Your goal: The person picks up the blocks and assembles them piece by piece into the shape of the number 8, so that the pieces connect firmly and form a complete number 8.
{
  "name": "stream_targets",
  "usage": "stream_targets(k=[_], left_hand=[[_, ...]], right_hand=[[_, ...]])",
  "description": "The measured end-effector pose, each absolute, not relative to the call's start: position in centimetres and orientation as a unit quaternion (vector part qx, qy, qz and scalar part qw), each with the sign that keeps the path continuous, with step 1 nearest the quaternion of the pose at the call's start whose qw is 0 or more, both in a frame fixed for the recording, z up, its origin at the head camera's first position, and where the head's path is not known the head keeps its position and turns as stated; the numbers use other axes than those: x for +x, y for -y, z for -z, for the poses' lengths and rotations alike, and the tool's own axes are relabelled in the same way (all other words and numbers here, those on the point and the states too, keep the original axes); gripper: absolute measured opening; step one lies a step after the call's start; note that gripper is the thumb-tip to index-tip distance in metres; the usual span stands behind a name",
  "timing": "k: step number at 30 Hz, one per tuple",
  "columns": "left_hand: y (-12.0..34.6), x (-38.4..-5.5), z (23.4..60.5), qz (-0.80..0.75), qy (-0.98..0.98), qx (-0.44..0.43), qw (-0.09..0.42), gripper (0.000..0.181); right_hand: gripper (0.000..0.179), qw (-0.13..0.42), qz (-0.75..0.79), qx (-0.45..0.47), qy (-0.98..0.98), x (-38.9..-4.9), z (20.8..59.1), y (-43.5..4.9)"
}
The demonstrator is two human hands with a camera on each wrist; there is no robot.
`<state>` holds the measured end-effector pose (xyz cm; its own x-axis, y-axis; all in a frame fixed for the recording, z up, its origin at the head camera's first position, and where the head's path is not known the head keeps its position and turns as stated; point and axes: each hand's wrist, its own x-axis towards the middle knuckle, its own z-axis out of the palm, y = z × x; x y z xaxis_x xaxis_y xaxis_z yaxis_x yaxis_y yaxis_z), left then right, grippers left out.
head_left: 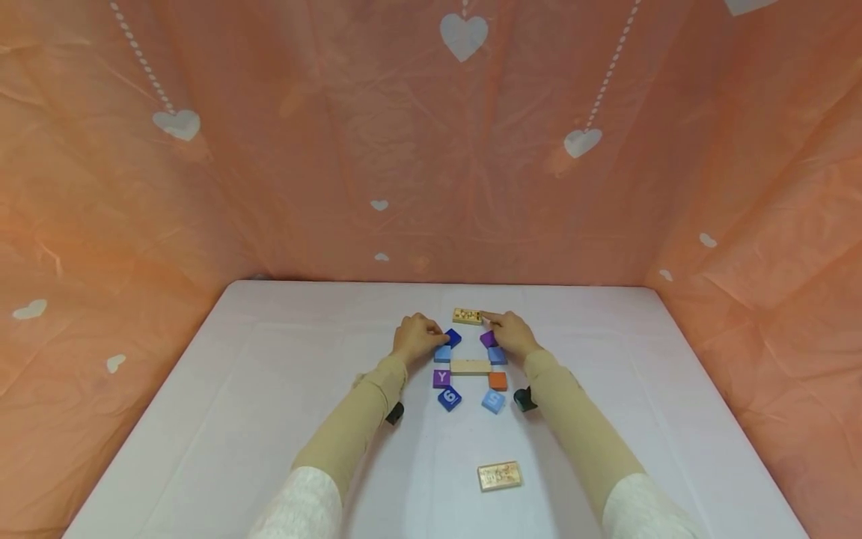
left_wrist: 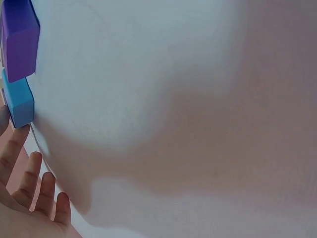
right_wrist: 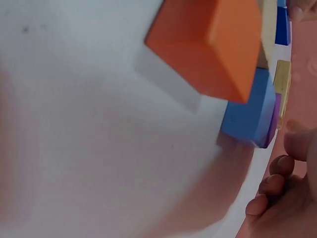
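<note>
My left hand (head_left: pixel 416 337) pinches the left side of a dark blue tile (head_left: pixel 454 338) between index finger and thumb. Below that tile lies a light blue block (head_left: pixel 441 354), seen close in the left wrist view. My right hand (head_left: pixel 515 334) stretches its index finger to the right end of a gold patterned block (head_left: pixel 468 316) at the top; its other fingers are bent. Beside this hand are a purple tile (head_left: pixel 488 339) and a blue block (head_left: pixel 497 355). A plain wooden bar (head_left: pixel 471 367) bridges the two columns of tiles.
Lower in the arrangement are a purple Y tile (head_left: pixel 441 379), an orange block (head_left: pixel 497 382), a dark blue 6 tile (head_left: pixel 450 398) and a light blue tile (head_left: pixel 494 402). Another gold block (head_left: pixel 500 476) lies nearer on the white table (head_left: pixel 202 419). Orange sheeting (head_left: pixel 431 187) surrounds the table.
</note>
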<state>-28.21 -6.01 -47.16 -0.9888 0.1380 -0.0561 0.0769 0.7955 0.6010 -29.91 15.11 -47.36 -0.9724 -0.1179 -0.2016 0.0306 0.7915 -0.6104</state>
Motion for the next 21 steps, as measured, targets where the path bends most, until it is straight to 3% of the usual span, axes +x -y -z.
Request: stream_targets(k=[5,14,21], left_hand=[[6.02,-28.20,47.17,-0.314,-0.947,0.058,0.046,0.024],[6.08,-28.41,47.45,-0.309,-0.948,0.059,0.042,0.024],[6.10,-28.31,47.39,-0.310,-0.948,0.058,0.043,0.024]], right_hand=[[0.040,0.120,0.273,-0.038,-0.954,-29.98,47.23,-14.75],[0.044,0.072,0.173,-0.085,-0.979,-29.69,46.48,-14.58],[0.045,0.094,0.187,-0.068,-0.975,-29.57,46.42,-14.69]])
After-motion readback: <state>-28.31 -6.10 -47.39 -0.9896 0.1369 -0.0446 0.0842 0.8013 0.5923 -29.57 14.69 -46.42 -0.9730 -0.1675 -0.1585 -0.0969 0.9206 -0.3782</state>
